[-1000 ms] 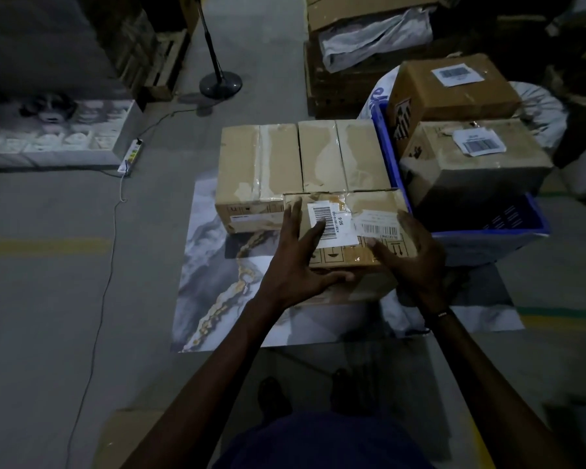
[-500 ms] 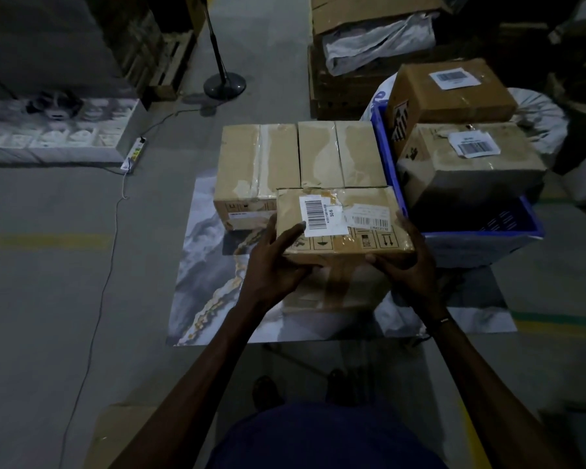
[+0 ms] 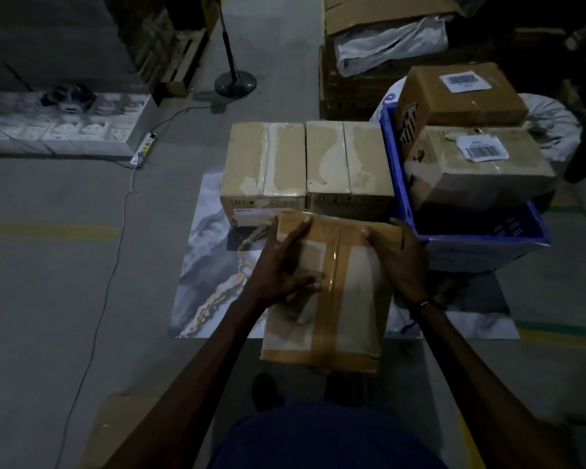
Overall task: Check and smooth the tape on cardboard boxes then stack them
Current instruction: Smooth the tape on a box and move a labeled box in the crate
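Box (image 3: 329, 292) held up off the floor in both hands, broad taped face turned toward the camera, brown tape strip (image 3: 332, 282) running lengthwise down its middle. Sits in front of the marbled floor mat (image 3: 210, 279) and nearer the camera than the two boxes (image 3: 305, 164) already set side by side at the mat's far edge.

Progress, as judged: two boxes placed in a row on the mat, tape on their tops looking flat. Two more labelled boxes (image 3: 471, 137) waiting in the blue crate (image 3: 487, 231) to the right of the mat. Held one under check, not yet stacked. Roughly midway.

Left hand (image 3: 278, 269) on the box's left side; fingers (image 3: 295, 231) spread apart and flat along the top face toward the far edge, thumb pressed just beside the tape. Right hand (image 3: 403, 258) wrapped round the far right corner, fingers curled over the edge, clamped on the cardboard.

Tape glossy, with a bright highlight near the left thumb; wrinkles or lifted edges not resolvable in this dim light.
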Available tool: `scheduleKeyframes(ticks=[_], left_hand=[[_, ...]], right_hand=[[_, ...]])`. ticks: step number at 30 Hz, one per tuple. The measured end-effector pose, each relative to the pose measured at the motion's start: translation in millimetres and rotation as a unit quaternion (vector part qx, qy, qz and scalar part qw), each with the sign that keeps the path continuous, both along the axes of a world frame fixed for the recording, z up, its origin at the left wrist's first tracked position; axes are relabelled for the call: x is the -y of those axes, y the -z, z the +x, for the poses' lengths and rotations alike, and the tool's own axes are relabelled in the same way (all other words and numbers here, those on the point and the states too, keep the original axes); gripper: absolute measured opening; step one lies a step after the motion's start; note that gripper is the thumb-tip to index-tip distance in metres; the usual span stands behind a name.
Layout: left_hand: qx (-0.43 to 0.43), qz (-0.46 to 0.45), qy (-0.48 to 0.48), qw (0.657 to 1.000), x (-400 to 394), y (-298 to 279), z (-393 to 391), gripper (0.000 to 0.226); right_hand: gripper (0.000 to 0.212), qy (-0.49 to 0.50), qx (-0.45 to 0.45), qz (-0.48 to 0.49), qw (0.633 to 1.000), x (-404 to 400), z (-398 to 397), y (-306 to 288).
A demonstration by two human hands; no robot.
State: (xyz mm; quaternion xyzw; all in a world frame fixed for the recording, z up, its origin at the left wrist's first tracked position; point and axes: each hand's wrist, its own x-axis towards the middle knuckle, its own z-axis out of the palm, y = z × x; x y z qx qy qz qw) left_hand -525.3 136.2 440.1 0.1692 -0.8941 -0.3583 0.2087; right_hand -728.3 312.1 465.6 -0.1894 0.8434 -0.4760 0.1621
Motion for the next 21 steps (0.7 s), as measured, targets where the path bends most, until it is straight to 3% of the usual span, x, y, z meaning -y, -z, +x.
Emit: scheduleKeyframes(ticks=[2, 5, 9, 14, 21], left_hand=[[0.018, 0.0, -0.024, 1.0, 5.2, 8.4, 0.7, 0.107], [0.049, 0.012, -0.065, 0.997, 8.4, 21.5, 3.8, 0.1], [0.063, 0.018, -0.08, 0.995, 7.2, 34.4, 4.9, 0.093], [0.089, 0.034, -0.059, 0.994, 6.7, 60.8, 12.0, 0.109], [0.144, 0.074, -0.08, 0.983, 6.5, 76.5, 0.0, 0.094]], right_hand=[[0.086, -0.006, -0.019, -0.012, 1.0, 6.1, 1.7, 3.5], [0.092, -0.091, -0.013, -0.025, 0.995, 3.1, 12.6, 17.5], [0.098, -0.177, -0.082, 0.058, 0.979, -7.4, 24.4, 50.5], [0.085, -0.185, -0.106, 0.089, 0.973, -17.8, 28.7, 65.4], [0.07, -0.146, -0.042, 0.067, 0.986, -7.3, 30.5, 70.2]])
